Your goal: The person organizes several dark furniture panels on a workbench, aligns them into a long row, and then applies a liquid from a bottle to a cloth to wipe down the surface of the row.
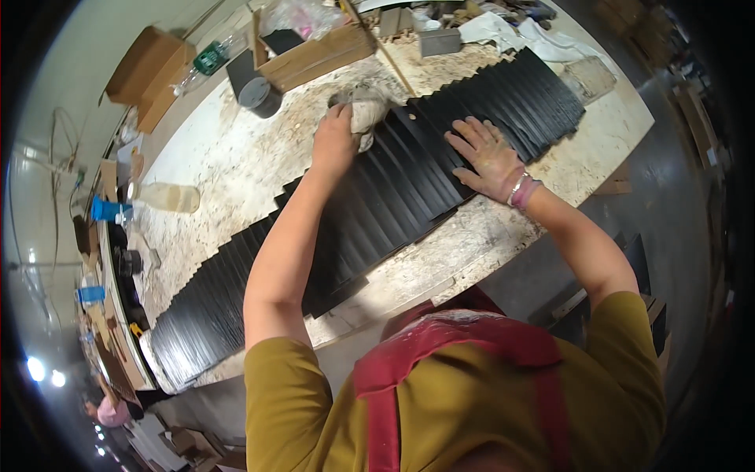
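Observation:
A long row of black slats point(393, 193) lies side by side across the worktable, its ends forming stepped edges. My left hand point(336, 141) is closed on a crumpled, greyish-white rag point(366, 116) at the far edge of the row. Part of the rag is hidden behind my fingers. Farther right, my right hand point(489, 161) rests on the slats with its fingers spread, holding nothing. A bracelet and a pinkish cuff circle that wrist.
The stained white worktable point(236, 181) bears a dark round can point(259, 97), a wooden box point(322, 63) of plastic bags, a cloudy bottle point(169, 197) lying down and an open cardboard box point(149, 75). White cloth point(543, 43) lies far right. Another person point(112, 411) is at lower left.

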Available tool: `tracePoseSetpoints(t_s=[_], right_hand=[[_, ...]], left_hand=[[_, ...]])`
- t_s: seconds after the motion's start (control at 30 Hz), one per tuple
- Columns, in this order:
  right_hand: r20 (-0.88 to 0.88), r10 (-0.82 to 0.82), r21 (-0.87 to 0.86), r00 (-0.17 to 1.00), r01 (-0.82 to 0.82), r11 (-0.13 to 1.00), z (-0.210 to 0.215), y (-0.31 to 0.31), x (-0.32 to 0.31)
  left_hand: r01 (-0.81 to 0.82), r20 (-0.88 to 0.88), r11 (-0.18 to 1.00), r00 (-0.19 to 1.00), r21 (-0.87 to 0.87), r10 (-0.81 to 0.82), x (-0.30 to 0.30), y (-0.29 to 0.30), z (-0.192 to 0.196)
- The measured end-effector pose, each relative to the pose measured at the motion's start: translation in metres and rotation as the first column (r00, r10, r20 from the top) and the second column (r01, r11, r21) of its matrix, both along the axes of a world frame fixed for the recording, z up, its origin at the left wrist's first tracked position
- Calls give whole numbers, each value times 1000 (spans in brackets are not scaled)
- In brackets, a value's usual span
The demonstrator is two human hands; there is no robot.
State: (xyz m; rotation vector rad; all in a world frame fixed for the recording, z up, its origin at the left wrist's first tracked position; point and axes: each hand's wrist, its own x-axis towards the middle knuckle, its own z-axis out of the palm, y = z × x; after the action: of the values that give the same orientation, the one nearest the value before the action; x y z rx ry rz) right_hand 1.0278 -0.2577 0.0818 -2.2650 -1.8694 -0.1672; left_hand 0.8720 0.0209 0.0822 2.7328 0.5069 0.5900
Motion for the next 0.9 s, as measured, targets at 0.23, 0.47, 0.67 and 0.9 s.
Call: tracePoseSetpoints(t_s=[0.23,0.47,0.67,0.9], right_hand=[[37,-48,-49,998,50,998,-14,-15,10],[30,-14,-54,999,16,998,-13,-6,3],[75,-32,-90,997,39,995,-16,-7,9],[-318,-27,165,948,83,983,13,-14,-20]], left_hand=[[563,-185,798,826,217,-532,-60,-137,23],[-78,-68,995,994,63,82,-19,-53,15],[536,-244,842,810,-60,-533,-53,-163,40],[108,65,335,988,-936,-139,-84,-107,140]])
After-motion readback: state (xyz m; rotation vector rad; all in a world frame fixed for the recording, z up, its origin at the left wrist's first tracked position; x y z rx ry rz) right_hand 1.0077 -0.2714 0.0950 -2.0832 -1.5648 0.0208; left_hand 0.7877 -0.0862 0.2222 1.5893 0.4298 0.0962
